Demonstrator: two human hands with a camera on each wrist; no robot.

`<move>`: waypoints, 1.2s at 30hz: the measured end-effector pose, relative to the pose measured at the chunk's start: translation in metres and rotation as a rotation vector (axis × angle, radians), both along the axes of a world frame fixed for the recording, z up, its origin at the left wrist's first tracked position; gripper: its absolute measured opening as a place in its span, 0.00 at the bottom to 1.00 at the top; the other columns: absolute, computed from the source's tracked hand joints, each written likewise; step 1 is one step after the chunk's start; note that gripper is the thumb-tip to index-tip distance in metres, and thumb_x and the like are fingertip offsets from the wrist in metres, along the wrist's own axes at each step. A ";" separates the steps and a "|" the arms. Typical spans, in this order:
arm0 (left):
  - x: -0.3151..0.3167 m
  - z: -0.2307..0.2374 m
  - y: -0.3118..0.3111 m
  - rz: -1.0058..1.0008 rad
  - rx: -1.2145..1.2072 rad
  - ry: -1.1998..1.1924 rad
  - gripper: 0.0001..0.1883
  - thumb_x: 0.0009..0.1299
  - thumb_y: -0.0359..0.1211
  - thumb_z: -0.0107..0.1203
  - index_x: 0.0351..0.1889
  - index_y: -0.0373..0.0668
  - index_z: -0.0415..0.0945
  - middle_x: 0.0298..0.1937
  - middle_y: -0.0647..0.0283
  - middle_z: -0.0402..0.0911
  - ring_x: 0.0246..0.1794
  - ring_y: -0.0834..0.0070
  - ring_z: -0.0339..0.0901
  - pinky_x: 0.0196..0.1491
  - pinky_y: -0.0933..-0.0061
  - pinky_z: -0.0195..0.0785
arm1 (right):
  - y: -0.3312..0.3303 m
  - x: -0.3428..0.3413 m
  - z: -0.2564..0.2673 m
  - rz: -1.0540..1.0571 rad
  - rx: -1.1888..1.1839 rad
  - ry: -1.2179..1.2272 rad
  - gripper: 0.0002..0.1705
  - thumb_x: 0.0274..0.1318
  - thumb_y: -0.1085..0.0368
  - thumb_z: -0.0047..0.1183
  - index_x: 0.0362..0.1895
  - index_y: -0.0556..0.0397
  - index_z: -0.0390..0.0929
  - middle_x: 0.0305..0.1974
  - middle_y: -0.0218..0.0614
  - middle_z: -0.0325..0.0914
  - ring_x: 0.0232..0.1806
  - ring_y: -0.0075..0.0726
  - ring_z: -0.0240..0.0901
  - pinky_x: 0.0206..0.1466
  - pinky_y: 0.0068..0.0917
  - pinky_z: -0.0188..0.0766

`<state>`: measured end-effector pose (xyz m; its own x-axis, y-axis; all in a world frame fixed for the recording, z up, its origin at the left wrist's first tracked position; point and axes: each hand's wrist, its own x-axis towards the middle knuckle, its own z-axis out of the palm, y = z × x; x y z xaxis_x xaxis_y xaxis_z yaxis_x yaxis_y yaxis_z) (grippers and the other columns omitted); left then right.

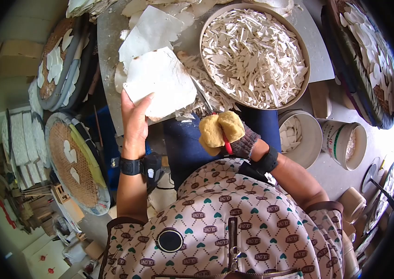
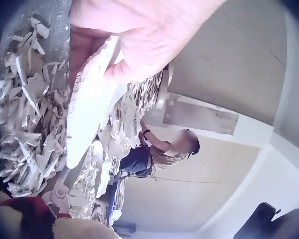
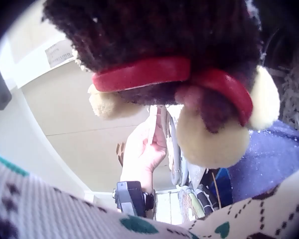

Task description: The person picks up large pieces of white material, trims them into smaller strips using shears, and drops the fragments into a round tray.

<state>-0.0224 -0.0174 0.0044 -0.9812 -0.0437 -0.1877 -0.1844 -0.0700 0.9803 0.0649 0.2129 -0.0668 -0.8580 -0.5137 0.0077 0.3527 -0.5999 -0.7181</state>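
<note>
The left hand point(image 1: 135, 118) grips the lower left corner of a white, irregular flat sheet point(image 1: 162, 83), thumb on top. In the left wrist view the left hand point(image 2: 134, 35) pinches the sheet point(image 2: 89, 107), whose edge is rough. The right hand point(image 1: 234, 135), in a dark knitted glove with yellow padding point(image 1: 220, 130), is curled round red-handled scissors point(image 1: 227, 145). The blades lie by the sheet's lower right edge; whether they touch it is unclear. The red handles point(image 3: 142, 73) show in the right wrist view under the gloved right hand point(image 3: 159, 40).
A round tray point(image 1: 306, 69) of white scraps stands at the table's right. More scraps point(image 1: 206, 88) lie beside the sheet, with larger sheets point(image 1: 152, 30) behind. Two buckets point(image 1: 315, 139) stand below right. Round woven racks point(image 1: 73, 162) are at the left. Another person point(image 2: 162, 149) appears in the left wrist view.
</note>
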 end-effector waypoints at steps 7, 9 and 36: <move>-0.005 0.019 0.004 -0.177 -0.050 -0.032 0.29 0.58 0.22 0.54 0.58 0.36 0.56 0.53 0.57 0.68 0.54 0.72 0.67 0.57 0.72 0.61 | 0.014 -0.013 0.001 0.259 -0.531 -0.410 0.14 0.60 0.68 0.44 0.49 0.61 0.71 0.47 0.39 0.74 0.49 0.32 0.72 0.54 0.25 0.69; -0.008 0.022 0.003 -0.221 -0.063 -0.050 0.30 0.57 0.22 0.54 0.59 0.35 0.56 0.53 0.57 0.68 0.54 0.72 0.67 0.57 0.72 0.60 | 0.017 -0.010 -0.005 0.240 -0.465 -0.352 0.14 0.60 0.68 0.44 0.48 0.61 0.71 0.47 0.41 0.74 0.48 0.32 0.72 0.54 0.26 0.69; -0.040 0.058 -0.052 -0.306 -0.137 0.192 0.13 0.60 0.23 0.55 0.43 0.40 0.77 0.53 0.58 0.74 0.56 0.69 0.68 0.62 0.67 0.56 | 0.025 0.007 -0.043 0.348 -0.575 -0.544 0.15 0.55 0.68 0.52 0.47 0.59 0.71 0.45 0.39 0.75 0.48 0.34 0.73 0.53 0.28 0.69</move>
<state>-0.0621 -0.0698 0.0621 -0.9696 0.2445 -0.0117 0.0116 0.0938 0.9955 0.0721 0.2379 -0.1098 -0.6122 -0.7904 -0.0194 0.7907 -0.6121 -0.0144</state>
